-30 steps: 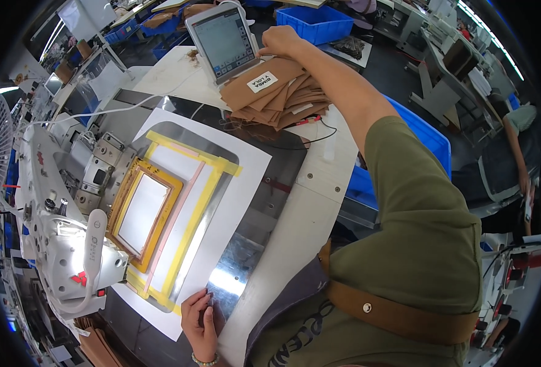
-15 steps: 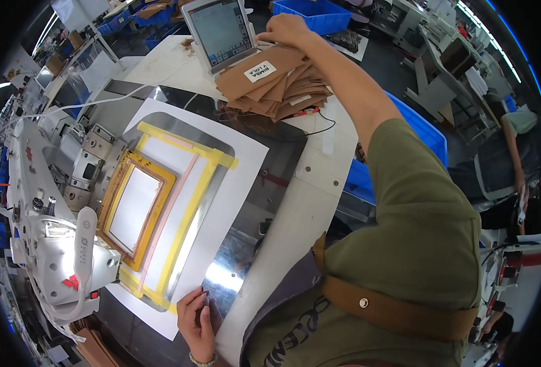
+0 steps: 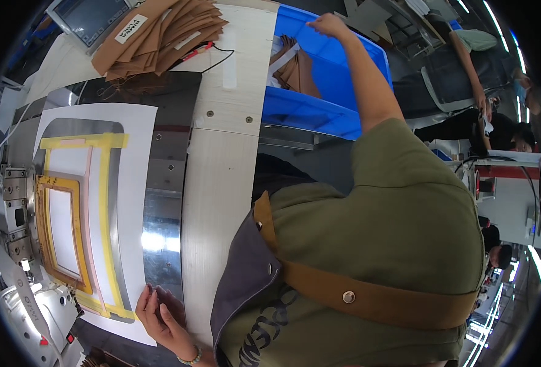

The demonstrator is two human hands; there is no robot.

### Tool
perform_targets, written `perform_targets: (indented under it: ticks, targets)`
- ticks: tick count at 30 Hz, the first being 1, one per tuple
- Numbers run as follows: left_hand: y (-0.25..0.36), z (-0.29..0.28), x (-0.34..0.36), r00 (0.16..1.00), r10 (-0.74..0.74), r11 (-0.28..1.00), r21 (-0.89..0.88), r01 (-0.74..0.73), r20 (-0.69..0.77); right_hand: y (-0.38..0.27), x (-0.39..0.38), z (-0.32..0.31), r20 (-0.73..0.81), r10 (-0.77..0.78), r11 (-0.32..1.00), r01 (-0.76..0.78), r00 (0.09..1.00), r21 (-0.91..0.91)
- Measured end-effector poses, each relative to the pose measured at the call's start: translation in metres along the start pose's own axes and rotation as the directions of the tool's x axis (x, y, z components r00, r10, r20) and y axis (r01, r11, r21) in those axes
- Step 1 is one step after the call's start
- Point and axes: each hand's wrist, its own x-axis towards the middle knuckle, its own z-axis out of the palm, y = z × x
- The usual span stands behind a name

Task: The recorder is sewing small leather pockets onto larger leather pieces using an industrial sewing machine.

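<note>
machinery [image 3: 13, 220] sits at the far left, a sewing station with a yellow-taped template frame [image 3: 68, 232] lying on a white sheet [image 3: 133, 183] over a shiny metal plate [image 3: 163, 226]. left hand [image 3: 160, 312] rests flat near the lower corner of that sheet, fingers spread and pressing down, gripping nothing. further along the bench a stack of brown cut pieces [image 3: 160, 30] lies beside a small screen [image 3: 90, 18]. to the right, off the bench edge, stands a blue bin [image 3: 338, 79] holding more brown pieces [image 3: 295, 70] with a white strip across them. right hand [image 3: 325, 25] is stretched out over the bin's far rim, fingers curled loosely; whether it has anything pinched i cannot tell. those pieces look thin, light and floppy, likely to slide off one another, so a pinch at one edge of the top piece, or a flat grasp under the small bundle, seems the surest hold. other people sit at the far right.
</note>
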Motion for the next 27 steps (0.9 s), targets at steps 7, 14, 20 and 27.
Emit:
perform_targets:
  ticks: [7,14,20,27]
  targets:
    - [-0.001,0.0,-0.002,1.0,-0.021,0.998,0.063,0.02,0.019,0.026,-0.059,0.111,0.443,0.405,0.732,-0.573,0.8,0.367]
    - [-0.003,0.001,0.0,1.0,-0.003,0.997,0.073,0.001,0.025,-0.016,-0.042,0.125,-0.19,-0.041,0.999,0.045,0.981,0.017]
    - [-0.002,0.002,-0.001,1.0,0.004,0.998,0.056,-0.005,0.006,-0.025,-0.05,0.127,-0.094,-0.374,0.908,0.345,0.922,-0.237]
    - [-0.001,0.002,0.0,1.0,0.021,0.998,0.063,-0.022,0.017,-0.019,-0.015,0.083,-0.111,-0.431,0.902,0.429,0.896,-0.043]
